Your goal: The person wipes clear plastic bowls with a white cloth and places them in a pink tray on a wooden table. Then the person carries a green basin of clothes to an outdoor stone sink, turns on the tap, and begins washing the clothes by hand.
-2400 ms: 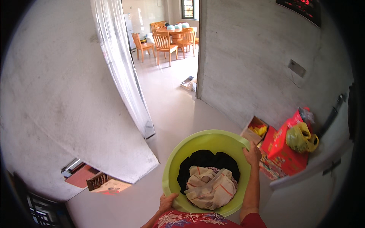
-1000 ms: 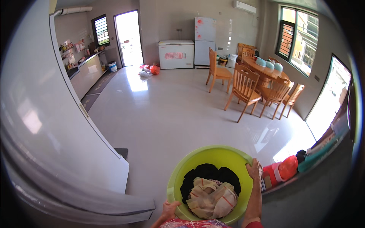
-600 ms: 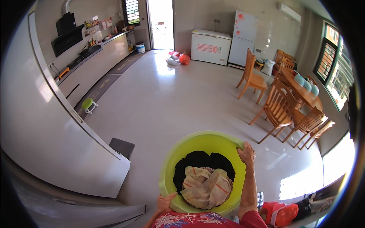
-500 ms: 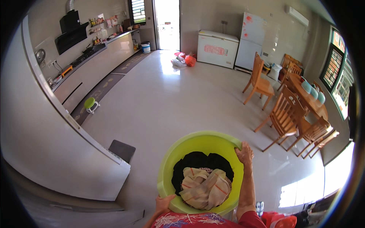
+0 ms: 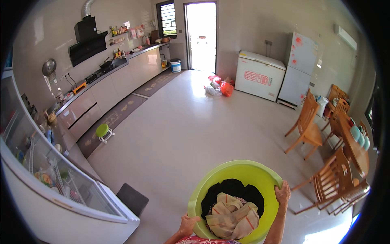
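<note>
A large lime-green plastic basin (image 5: 266, 183) is held up in front of me, a hand at either side of its rim. My left hand (image 5: 188, 224) grips the near left edge, thumb over the rim. On the right edge my right hand (image 5: 283, 192) is closed round the rim, its far fingers partly hidden. Inside the basin lies a crumpled beige cloth with orange stripes (image 5: 231, 215). Black fabric (image 5: 215, 191) is bunched behind and around it. A bit of patterned cloth shows between the two.
Left stands a glass-door refrigerator (image 5: 61, 183) with a dark grey stool-like panel (image 5: 132, 199) beside it. A green stool (image 5: 102, 131) is near the kitchen counter (image 5: 118, 75). Wooden chairs (image 5: 306, 126) and a table (image 5: 353, 142) stand right; plastic bags (image 5: 221, 86) lie before the chest freezer (image 5: 260, 75).
My view has swung, so the room and basin sit lower and further right in it. The refrigerator's glass front and shelves now show. Both hands keep their hold on the basin.
</note>
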Demonstrator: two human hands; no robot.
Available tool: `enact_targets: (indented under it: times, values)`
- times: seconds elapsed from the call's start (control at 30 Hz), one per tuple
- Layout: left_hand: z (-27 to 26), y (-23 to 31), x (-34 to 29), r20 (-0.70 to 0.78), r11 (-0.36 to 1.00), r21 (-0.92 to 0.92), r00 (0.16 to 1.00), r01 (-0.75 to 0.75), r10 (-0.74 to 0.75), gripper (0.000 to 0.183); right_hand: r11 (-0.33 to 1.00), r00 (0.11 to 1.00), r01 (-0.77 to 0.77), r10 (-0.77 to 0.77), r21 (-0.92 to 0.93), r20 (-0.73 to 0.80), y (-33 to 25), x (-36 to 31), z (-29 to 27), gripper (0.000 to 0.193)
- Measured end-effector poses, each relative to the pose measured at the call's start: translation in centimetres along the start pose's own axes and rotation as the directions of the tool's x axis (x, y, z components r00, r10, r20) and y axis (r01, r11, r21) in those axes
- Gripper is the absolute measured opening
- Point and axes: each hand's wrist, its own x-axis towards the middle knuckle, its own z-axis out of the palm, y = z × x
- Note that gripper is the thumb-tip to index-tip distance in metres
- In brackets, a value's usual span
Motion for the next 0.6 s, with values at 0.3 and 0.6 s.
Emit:
enact_targets:
  times: [0.3,0.6]
  values:
    - [-0.4,1.1,6.6,-0.329,0.974,-0.2,0.929,0.107,-0.17,0.026,0.953,0.952,0.301,-0.302,0.033,0.044,-11.4,11.7,5.5,0.031]
    - [-3.7,4.4,13.7,-0.444,0.816,-0.578,0.836,0.006,-0.321,0.029,0.925,0.92,0.377,-0.38,0.044,0.098,-22.1,18.7,10.3,0.033]
